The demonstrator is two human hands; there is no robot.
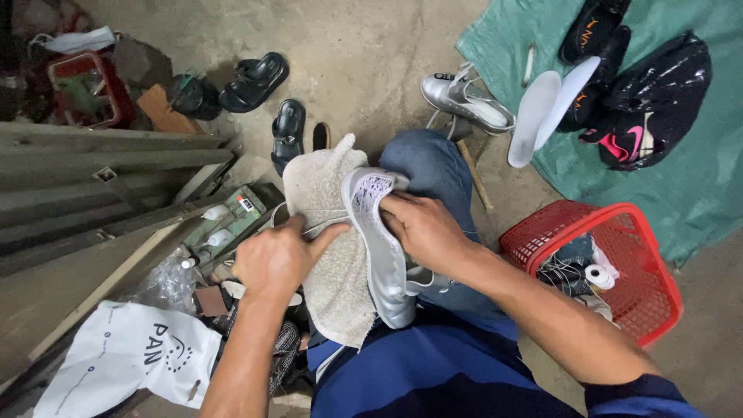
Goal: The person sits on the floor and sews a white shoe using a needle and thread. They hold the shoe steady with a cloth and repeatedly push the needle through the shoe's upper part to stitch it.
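Silver shoe (383, 248) on towel (329, 232), gripped by right hand (422, 228), left hand (279, 259) pinching thread (325, 227)

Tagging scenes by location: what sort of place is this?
Probably an informal shoe-repair spot on a bare concrete floor. The right hand holds a silver shoe sole-up over a towel; loose insoles lie on a green tarp, and a red basket holds thread spools.

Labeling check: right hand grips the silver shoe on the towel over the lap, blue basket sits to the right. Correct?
One error: the basket is red, not blue. The head view shows it on the floor to the person's right. The rest stands: the right hand grips the silver shoe on the towel over the lap.
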